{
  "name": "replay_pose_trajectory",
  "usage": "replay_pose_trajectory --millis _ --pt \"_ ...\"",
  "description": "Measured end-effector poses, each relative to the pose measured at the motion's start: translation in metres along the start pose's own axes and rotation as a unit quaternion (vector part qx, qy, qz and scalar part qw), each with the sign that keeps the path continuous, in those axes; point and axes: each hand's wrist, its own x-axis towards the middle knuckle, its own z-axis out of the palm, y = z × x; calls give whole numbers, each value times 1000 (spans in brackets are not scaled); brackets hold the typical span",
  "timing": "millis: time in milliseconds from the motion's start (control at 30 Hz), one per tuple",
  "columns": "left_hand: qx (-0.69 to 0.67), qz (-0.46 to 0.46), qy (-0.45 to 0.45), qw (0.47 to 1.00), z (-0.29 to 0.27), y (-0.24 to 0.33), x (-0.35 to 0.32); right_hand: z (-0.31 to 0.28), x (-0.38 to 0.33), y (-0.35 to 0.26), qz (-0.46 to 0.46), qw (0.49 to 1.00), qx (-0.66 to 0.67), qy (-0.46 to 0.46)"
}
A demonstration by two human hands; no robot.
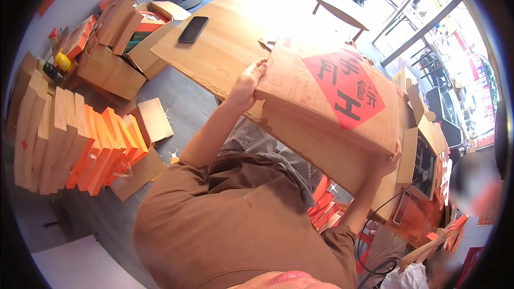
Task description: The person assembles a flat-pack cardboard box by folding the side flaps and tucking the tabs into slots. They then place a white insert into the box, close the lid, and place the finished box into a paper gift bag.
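A brown cardboard box [289, 83] with a large red diamond label [361, 108] and black brushed characters is between my two hands, over the wooden table [225, 59]. My left hand [249, 86] grips its left end, fingers curled over the edge. At the near right corner, my right hand [390, 161] holds the opposite end, and the box hides part of it. The box sits tilted in the view; whether its underside touches the table I cannot tell. Past my left hand, a black phone [193, 29] lies on the tabletop.
On the left floor stand flat cardboard pieces [45, 134], orange boxes [110, 147] and an open carton [112, 69]. At right are an open carton [409, 152], a second phone [401, 207], a black cable [369, 219] and another person's arm [425, 249]. A bench [342, 15] stands beyond the table.
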Motion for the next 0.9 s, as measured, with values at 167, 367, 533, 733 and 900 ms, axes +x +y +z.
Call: replay_pose_trajectory --millis 167,367,533,733,900 --pt "-9 17 -9 1000 3 -7 -2 4 0 7 28 999 26 28" --pt "227 65 -65 970 1 0 -11 -4 1 10 61 998 17 -10" --pt "451 51 -77 888 -20 0 -1 -7 1 -2 67 996 44 -29" --pt "473 96 -72 873 -19 -9 2 -18 6 24 45 996 -3 -73" --pt "563 112 -53 817 7 10 1 -29 5 8 112 980 -79 -145"
